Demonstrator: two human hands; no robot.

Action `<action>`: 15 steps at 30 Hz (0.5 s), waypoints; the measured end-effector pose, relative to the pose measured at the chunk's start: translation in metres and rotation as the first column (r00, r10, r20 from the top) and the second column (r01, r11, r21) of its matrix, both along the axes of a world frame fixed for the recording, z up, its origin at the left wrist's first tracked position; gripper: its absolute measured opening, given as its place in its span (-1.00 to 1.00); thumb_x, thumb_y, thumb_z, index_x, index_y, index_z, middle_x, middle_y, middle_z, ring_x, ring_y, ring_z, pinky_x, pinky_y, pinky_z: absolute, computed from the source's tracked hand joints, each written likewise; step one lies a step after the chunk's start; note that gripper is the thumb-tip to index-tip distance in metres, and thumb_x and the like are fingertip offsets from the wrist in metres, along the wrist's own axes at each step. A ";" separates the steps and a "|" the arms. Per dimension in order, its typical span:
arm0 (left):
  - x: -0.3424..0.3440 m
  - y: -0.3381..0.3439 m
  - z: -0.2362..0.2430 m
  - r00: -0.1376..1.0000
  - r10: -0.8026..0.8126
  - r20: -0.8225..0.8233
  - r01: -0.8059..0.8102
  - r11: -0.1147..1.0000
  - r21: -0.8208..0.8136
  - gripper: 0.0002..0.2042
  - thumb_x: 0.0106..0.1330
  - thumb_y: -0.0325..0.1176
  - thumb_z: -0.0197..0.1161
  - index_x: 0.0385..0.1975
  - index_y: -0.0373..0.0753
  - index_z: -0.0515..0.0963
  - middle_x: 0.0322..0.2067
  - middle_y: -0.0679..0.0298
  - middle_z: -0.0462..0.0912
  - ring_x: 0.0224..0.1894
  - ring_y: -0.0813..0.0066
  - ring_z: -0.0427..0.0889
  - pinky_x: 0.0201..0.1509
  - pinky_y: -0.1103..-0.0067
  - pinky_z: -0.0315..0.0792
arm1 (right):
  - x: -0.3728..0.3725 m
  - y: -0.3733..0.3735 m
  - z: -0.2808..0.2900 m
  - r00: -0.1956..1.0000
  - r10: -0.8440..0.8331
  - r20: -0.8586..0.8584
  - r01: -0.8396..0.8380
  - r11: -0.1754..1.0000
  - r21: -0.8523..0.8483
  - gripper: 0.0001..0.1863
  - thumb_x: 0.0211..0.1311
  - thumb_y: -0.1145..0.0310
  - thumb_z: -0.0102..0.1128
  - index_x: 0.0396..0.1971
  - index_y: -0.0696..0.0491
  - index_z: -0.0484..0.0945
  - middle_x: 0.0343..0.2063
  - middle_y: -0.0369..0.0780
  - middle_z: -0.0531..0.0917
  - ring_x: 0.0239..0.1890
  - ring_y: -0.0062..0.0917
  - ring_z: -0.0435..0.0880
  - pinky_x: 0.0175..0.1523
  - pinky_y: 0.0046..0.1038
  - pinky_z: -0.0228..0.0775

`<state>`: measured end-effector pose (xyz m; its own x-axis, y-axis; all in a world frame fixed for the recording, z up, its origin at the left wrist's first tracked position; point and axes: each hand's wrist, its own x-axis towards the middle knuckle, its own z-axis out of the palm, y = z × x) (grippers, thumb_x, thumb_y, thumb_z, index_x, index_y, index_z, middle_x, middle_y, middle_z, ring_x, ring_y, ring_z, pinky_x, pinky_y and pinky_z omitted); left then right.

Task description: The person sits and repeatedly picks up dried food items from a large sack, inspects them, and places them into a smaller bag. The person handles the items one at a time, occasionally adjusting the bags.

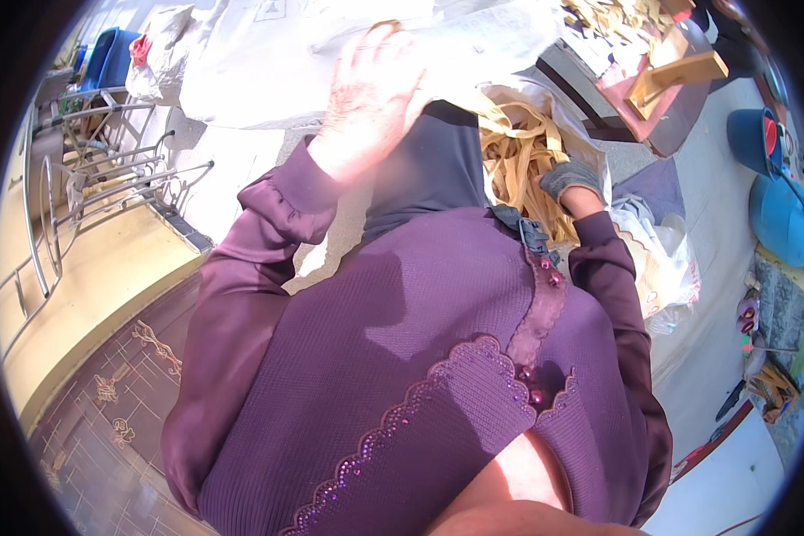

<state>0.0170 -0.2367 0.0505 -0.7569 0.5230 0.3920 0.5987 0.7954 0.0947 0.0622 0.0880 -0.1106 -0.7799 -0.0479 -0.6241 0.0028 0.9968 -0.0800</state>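
Observation:
My bare left hand reaches over white sheeting, fingers apart, with a small brown piece at its fingertips. My right hand, in a grey glove, has its fingers curled into a pile of long tan strips, which lie in a whitish bag at my right. A dark grey cloth covers the area in front of my purple top, between my two hands.
Metal racks stand on the left near blue tubs. A table with wooden pieces is at top right, near a person's dark-clothed arm. Blue buckets and a plastic bag are on the right.

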 end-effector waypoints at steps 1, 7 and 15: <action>0.003 -0.016 -0.004 0.986 0.094 0.136 -0.094 0.996 -0.010 -0.66 0.13 -0.21 0.27 -0.11 -0.16 0.49 -0.19 0.19 0.55 -0.09 0.18 0.52 0.04 0.29 0.33 | -0.011 -0.013 0.032 0.996 -0.036 -0.078 0.035 0.999 -0.004 -0.50 0.08 -0.02 0.09 -0.28 0.16 0.61 -0.32 0.04 0.63 -0.22 -0.08 0.62 -0.10 -0.20 0.44; 0.023 -0.037 -0.027 0.788 0.064 0.612 -0.168 0.979 0.113 -0.62 0.19 -0.08 0.23 -0.12 -0.20 0.50 -0.34 0.07 0.59 -0.27 0.09 0.59 -0.22 0.33 0.47 | -0.043 -0.117 0.155 0.627 -0.019 -0.779 -0.517 0.737 -0.434 -0.42 -0.08 0.00 0.35 -0.11 0.07 0.50 -0.15 -0.16 0.57 -0.08 -0.25 0.55 0.01 -0.28 0.39; -0.141 -0.018 0.008 0.887 0.057 0.459 0.160 0.894 -0.419 -0.81 0.21 -0.30 0.08 -0.39 -0.23 0.60 -0.40 0.05 0.60 -0.29 0.22 0.63 -0.35 0.27 0.50 | -0.041 -0.156 0.114 0.655 0.297 -0.695 -0.663 0.667 -0.340 -0.79 -0.03 0.43 0.17 -0.32 0.03 0.46 -0.28 -0.19 0.51 -0.13 -0.31 0.49 -0.01 -0.32 0.33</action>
<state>-0.1245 -0.2547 0.0588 -0.7577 0.5989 -0.2593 0.6166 0.7871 0.0159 0.0217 -0.0682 0.0037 -0.7053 -0.6900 0.1627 -0.6880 0.6108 -0.3920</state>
